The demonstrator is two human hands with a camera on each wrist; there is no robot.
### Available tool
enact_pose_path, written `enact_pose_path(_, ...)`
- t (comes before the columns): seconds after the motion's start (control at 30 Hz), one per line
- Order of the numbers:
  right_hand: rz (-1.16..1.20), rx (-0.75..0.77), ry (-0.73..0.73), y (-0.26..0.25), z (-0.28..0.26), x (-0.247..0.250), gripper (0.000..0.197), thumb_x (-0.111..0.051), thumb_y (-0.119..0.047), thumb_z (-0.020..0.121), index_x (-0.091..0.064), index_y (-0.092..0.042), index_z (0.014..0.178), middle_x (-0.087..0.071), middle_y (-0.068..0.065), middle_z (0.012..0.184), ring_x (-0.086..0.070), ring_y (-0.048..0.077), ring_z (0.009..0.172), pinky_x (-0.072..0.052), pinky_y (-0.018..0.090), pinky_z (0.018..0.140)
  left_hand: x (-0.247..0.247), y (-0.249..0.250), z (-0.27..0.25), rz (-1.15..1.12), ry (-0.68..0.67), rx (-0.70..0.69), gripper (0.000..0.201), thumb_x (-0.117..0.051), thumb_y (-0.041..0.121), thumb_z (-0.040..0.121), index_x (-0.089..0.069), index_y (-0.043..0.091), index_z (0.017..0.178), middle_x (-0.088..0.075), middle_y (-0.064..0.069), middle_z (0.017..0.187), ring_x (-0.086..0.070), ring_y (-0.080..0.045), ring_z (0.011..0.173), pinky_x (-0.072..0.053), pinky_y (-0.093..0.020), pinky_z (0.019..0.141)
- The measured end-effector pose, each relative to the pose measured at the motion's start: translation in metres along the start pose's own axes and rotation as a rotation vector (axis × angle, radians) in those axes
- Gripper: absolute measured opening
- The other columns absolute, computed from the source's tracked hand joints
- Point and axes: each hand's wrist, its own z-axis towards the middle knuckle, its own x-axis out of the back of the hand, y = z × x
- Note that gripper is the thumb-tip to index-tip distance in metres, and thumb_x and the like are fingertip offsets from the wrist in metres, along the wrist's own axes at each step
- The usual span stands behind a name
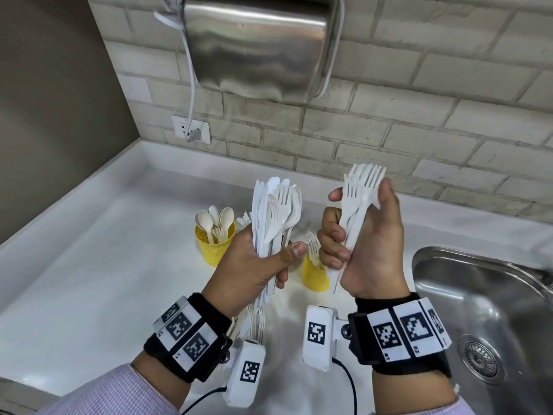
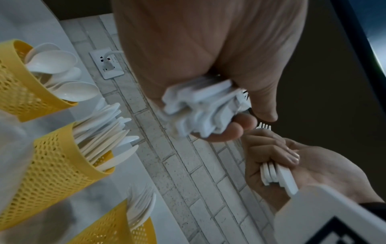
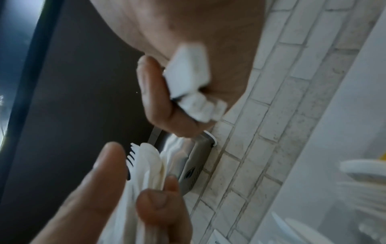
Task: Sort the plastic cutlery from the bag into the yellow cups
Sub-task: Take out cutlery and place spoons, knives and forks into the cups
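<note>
My left hand (image 1: 263, 268) grips a mixed bundle of white plastic knives, forks and spoons (image 1: 276, 214) upright above the counter; the handle ends (image 2: 200, 112) show in the left wrist view. My right hand (image 1: 356, 244) grips a bunch of white forks (image 1: 360, 193), tines up, beside it; its handle ends (image 3: 188, 76) stick out below the fist. Three perforated yellow cups stand behind: one with spoons (image 1: 214, 250), one with knives (image 2: 52, 173), one with forks (image 1: 314, 278). In the head view my left hand hides the knife cup. I see no bag.
A steel sink (image 1: 428, 259) lies at the right. The white counter (image 1: 104, 265) runs left to a brown wall. A steel hand dryer (image 1: 257, 46) hangs on the brick wall, its cord plugged into a socket (image 1: 191, 130).
</note>
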Motion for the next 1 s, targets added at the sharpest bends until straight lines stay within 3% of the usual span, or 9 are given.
enact_pose_path(0.13,0.034,-0.006,-0.044,0.009,0.003,0.003,0.048,-0.034,-0.06,0.103,-0.057,-0.019,0.099,-0.03,0.002,0.054,-0.022,0.012,0.033,-0.018,0.017,0.04,0.001,0.0,0.0,0.0,0.002,-0.001,0.044,-0.074,0.027,0.082,-0.058,-0.006,0.107,-0.058,-0.002,0.062,-0.05,-0.016,0.046,-0.047,-0.027,0.051)
enact_pose_path(0.3,0.112,-0.068,-0.131,0.012,0.005,0.009,0.065,-0.023,-0.069,0.1,-0.058,-0.015,0.094,-0.03,0.006,0.057,-0.026,0.014,0.035,-0.019,0.02,0.044,0.002,0.0,0.0,0.0,0.007,0.005,0.045,-0.074,0.029,0.081,-0.059,-0.005,0.104,-0.058,0.001,0.059,-0.051,-0.016,0.046,-0.047,-0.027,0.051)
enact_pose_path(0.47,0.146,-0.092,-0.067,0.018,0.009,0.009,0.059,-0.027,-0.066,0.103,-0.057,-0.018,0.085,-0.033,0.002,0.054,-0.027,0.013,0.032,-0.02,0.02,0.041,0.001,0.0,-0.001,0.009,0.007,0.005,0.038,-0.074,0.028,0.082,-0.06,-0.002,0.101,-0.058,0.002,0.056,-0.05,-0.016,0.046,-0.048,-0.026,0.052)
enact_pose_path(0.63,0.133,-0.069,-0.025,0.022,0.01,0.008,0.054,-0.032,-0.064,0.102,-0.059,-0.02,0.088,-0.036,0.003,0.057,-0.03,0.013,0.034,-0.029,0.019,0.039,0.001,0.0,-0.001,-0.003,-0.001,0.001,0.044,-0.073,0.025,0.082,-0.058,-0.008,0.107,-0.06,0.003,0.057,-0.049,-0.015,0.046,-0.048,-0.026,0.052)
enact_pose_path(0.8,0.116,-0.07,0.009,0.026,0.012,0.01,0.051,-0.036,-0.064,0.101,-0.059,-0.019,0.091,-0.036,0.001,0.056,-0.031,0.011,0.035,-0.028,0.019,0.037,0.001,0.0,0.0,-0.001,-0.009,0.004,0.043,-0.073,0.023,0.082,-0.057,-0.008,0.108,-0.061,0.004,0.057,-0.05,-0.015,0.046,-0.048,-0.026,0.052)
enact_pose_path(1.0,0.219,-0.166,-0.065,0.028,0.013,0.01,0.043,-0.04,-0.058,0.101,-0.058,-0.023,0.085,-0.038,0.001,0.06,-0.034,0.011,0.038,-0.019,0.021,0.042,0.001,-0.004,0.0,-0.018,-0.015,0.014,0.046,-0.076,0.022,0.082,-0.059,-0.006,0.114,-0.06,-0.002,0.064,-0.05,-0.017,0.048,-0.049,-0.029,0.052)
